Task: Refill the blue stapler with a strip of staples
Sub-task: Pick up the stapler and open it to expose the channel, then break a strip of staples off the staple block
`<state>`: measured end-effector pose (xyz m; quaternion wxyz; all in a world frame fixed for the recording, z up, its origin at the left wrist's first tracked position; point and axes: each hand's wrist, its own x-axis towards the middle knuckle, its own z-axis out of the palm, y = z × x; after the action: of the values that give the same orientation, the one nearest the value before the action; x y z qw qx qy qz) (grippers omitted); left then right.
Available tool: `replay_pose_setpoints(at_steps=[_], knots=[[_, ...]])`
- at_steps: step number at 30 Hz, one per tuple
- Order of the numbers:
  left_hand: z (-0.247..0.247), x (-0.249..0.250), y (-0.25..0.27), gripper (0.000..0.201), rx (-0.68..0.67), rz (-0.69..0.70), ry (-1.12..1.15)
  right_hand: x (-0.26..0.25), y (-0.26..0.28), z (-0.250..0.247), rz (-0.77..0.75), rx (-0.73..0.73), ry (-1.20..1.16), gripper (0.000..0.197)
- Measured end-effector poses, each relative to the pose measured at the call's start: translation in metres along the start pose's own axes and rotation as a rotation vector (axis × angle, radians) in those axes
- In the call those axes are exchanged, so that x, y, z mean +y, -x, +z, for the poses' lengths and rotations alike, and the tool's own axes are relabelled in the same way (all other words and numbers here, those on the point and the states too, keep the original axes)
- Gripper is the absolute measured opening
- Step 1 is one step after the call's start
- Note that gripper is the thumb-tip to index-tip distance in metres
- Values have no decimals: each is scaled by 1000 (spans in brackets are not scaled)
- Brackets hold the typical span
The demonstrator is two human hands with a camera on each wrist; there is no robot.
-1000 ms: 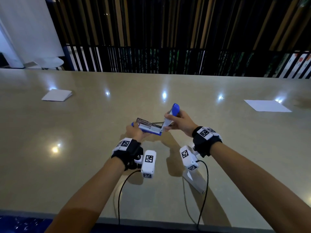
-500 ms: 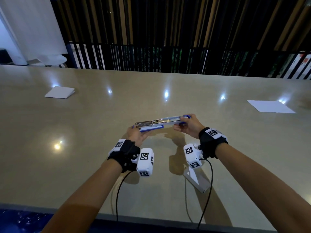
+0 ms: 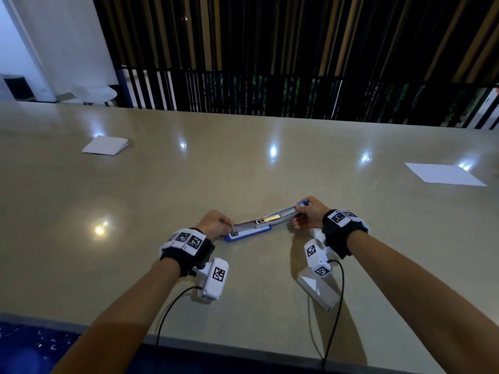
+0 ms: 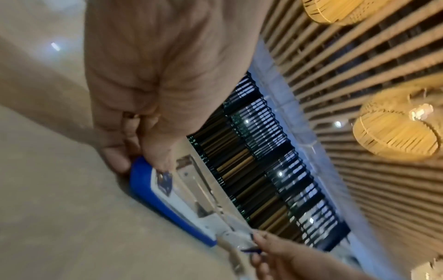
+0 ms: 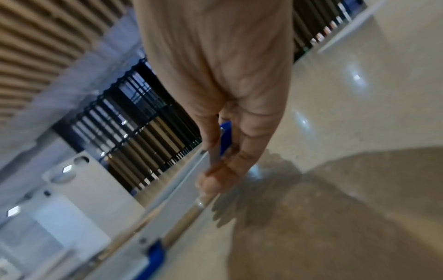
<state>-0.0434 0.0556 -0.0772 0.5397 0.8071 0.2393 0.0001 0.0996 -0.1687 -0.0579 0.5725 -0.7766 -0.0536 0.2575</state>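
Note:
The blue stapler [image 3: 249,233] lies on the beige table [image 3: 243,163], swung fully open so its base and lid form one long line. My left hand [image 3: 216,225] grips the blue base end [image 4: 143,181] at the left. The right hand [image 3: 307,215] pinches the blue tip of the lid [image 5: 225,138] at the right, held a little above the table. The metal staple channel [image 3: 266,220] faces up between the hands. I cannot tell whether staples lie in it.
A folded white paper [image 3: 105,145] lies far left and a flat white sheet [image 3: 442,172] far right. A small white folded card or box [image 3: 318,288] sits under my right wrist. The table's near edge [image 3: 243,344] is close to my body.
The lid went from raised upright to folded flat out to the right. Both hands lowered the stapler toward me until its base rests on the table.

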Motion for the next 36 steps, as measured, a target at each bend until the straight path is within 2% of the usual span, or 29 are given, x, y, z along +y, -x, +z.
replay_pose_setpoints(at_steps=[3, 5, 7, 9, 11, 13, 15, 16, 18, 20, 22, 24, 27, 30, 33, 34, 36], knots=[[-3, -5, 6, 15, 33, 90, -353, 3, 2, -4, -75, 87, 325, 10], [-6, -6, 10, 24, 100, 138, -522, 2, 4, -7, -97, 91, 415, 11], [-6, -1, 15, 30, 94, 168, -567, 1, 4, -9, -100, 77, 441, 10], [-6, 5, 19, 34, 80, 174, -624, 1, 3, -10, -100, 77, 475, 16], [-3, 13, 24, 46, 65, 206, -730, 1, 4, -11, -107, 80, 524, 23], [7, 26, 31, 61, 43, 360, -767, -1, 4, -14, -125, 81, 554, 26], [26, 41, 45, 63, -49, 605, -724, -2, 4, -16, -126, 86, 550, 27], [37, 48, 53, 59, -137, 704, -722, -3, 4, -17, -123, 99, 540, 28], [63, 55, 69, 52, -358, 796, -767, -4, 4, -18, -111, 124, 528, 29], [87, 56, 78, 54, -537, 808, -822, -7, 4, -18, -106, 134, 525, 29], [103, 55, 80, 55, -636, 815, -863, -9, 4, -17, -111, 135, 515, 28], [111, 56, 79, 52, -684, 824, -887, -11, 4, -16, -129, 139, 498, 26], [108, 56, 72, 45, -696, 796, -810, -15, 5, -13, -178, 137, 483, 24], [90, 50, 63, 40, -603, 652, -670, -19, 11, -9, -241, 74, 478, 20], [63, 39, 54, 30, -475, 453, -290, -19, 20, -5, -302, -35, 455, 14], [54, 38, 52, 27, -404, 429, -206, -18, 23, -3, -322, -72, 443, 13], [38, 35, 44, 26, -211, 451, -214, -16, 27, 3, -344, -162, 364, 15]])
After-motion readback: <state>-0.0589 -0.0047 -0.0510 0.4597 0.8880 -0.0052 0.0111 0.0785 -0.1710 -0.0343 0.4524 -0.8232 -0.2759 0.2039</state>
